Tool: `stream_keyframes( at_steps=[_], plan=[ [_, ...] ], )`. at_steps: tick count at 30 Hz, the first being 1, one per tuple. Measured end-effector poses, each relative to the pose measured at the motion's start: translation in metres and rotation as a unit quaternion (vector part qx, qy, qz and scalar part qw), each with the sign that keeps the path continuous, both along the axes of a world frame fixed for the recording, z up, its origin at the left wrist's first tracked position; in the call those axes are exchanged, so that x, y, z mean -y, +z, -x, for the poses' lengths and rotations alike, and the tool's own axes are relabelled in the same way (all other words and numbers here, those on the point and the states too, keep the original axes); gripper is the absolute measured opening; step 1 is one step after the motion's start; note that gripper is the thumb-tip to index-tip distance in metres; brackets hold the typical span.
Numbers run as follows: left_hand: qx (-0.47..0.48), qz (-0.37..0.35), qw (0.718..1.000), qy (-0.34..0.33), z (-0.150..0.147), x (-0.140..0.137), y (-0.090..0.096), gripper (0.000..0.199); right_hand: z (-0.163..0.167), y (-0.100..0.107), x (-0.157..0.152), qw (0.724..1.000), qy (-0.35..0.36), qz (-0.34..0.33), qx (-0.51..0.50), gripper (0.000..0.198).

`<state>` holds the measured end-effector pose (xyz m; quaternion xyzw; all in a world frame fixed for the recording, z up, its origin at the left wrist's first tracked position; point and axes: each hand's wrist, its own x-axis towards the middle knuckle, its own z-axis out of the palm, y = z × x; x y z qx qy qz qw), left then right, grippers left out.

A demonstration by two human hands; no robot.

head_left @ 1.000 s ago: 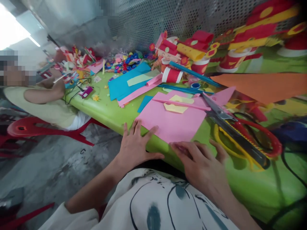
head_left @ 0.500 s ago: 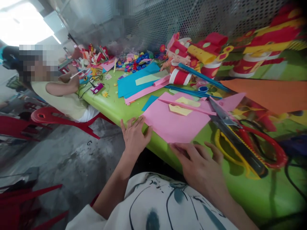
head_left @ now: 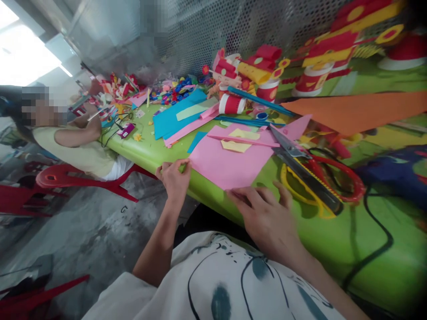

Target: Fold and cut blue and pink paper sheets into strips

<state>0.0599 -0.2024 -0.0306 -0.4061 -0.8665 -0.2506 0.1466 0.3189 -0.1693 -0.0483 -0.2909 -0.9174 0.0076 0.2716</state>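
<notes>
A pink paper sheet (head_left: 230,166) lies at the near edge of the green table. My left hand (head_left: 176,180) has its thumb and index finger pinched together at the sheet's left corner. At the near corner, the curled fingertips of my right hand (head_left: 267,211) close on the paper; the thumb is mostly hidden. Cream paper pieces (head_left: 235,146) and a narrow pink strip (head_left: 245,141) rest on the sheet. Right of it are scissors (head_left: 293,146) with red handles, a black-and-yellow cutter-like tool (head_left: 308,184) and a yellow-handled tool (head_left: 289,189).
Blue sheets (head_left: 165,122) and orange paper (head_left: 353,111) lie on the green table (head_left: 333,253). Decorated red-and-white paper cups (head_left: 231,104) stand toward the mesh wall. A black cable (head_left: 388,238) crosses the right side. Another person (head_left: 73,146) sits at left on a red chair (head_left: 63,178).
The left hand's fingers have gone from spread on the sheet's corner to a pinch there. My right hand stays at the near corner. The view has shifted to the right.
</notes>
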Motion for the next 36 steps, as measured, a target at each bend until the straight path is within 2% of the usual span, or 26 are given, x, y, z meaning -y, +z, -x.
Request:
stream_keyframes(
  at_steps=[3, 4, 7, 9, 12, 17, 21, 23, 25, 27, 30, 32, 35, 36],
  plan=[
    [-0.013, 0.011, 0.999, -0.035, -0.010, 0.006, 0.000, 0.020, 0.002, 0.000, 0.001, 1.000, -0.008, -0.012, -0.004, 0.050],
    [-0.023, 0.022, 0.998, -0.057, -0.015, 0.009, 0.001, 0.026, 0.002, 0.000, 0.002, 1.000, -0.010, -0.018, -0.006, 0.049],
    [-0.067, 0.078, 0.987, -0.125, -0.031, 0.016, 0.005, 0.062, 0.004, 0.001, 0.002, 0.999, -0.016, -0.037, 0.000, 0.048],
    [-0.085, 0.116, 0.979, -0.142, -0.039, 0.017, 0.010, 0.084, 0.006, 0.002, 0.002, 0.998, -0.023, -0.049, 0.016, 0.048],
    [-0.098, 0.171, 0.969, -0.149, -0.042, 0.011, 0.021, 0.102, 0.006, 0.000, 0.004, 0.997, -0.039, -0.064, 0.025, 0.048],
    [-0.130, 0.248, 0.939, -0.200, -0.033, -0.004, 0.040, 0.096, -0.020, -0.005, 0.016, 0.993, -0.085, -0.086, -0.007, 0.045],
    [-0.167, 0.273, 0.923, -0.215, -0.029, -0.008, 0.044, 0.100, -0.035, 0.008, 0.031, 0.984, -0.145, -0.093, -0.052, 0.034],
    [-0.174, 0.273, 0.921, -0.216, -0.030, -0.007, 0.043, 0.104, -0.024, 0.016, 0.032, 0.983, -0.149, -0.082, -0.066, 0.031],
    [-0.173, 0.266, 0.923, -0.217, -0.032, -0.007, 0.041, 0.105, -0.005, 0.018, 0.029, 0.989, -0.108, -0.068, -0.073, 0.033],
    [-0.168, 0.252, 0.928, -0.215, -0.035, -0.006, 0.038, 0.105, 0.014, 0.012, 0.023, 0.993, -0.078, -0.063, -0.067, 0.027],
    [-0.155, 0.230, 0.936, -0.215, -0.030, -0.001, 0.034, 0.105, 0.026, -0.001, 0.018, 0.991, -0.083, -0.071, -0.073, 0.020],
    [-0.141, 0.213, 0.939, -0.230, -0.018, 0.006, 0.031, 0.095, 0.023, -0.007, 0.017, 0.991, -0.083, -0.075, -0.073, 0.020],
    [-0.121, 0.176, 0.938, -0.274, 0.013, 0.019, 0.024, 0.061, 0.012, -0.007, 0.016, 0.991, -0.075, -0.081, -0.073, 0.020],
    [-0.118, 0.164, 0.934, -0.294, 0.024, 0.023, 0.022, 0.056, 0.010, -0.005, 0.014, 0.992, -0.072, -0.082, -0.065, 0.020]
  ],
)
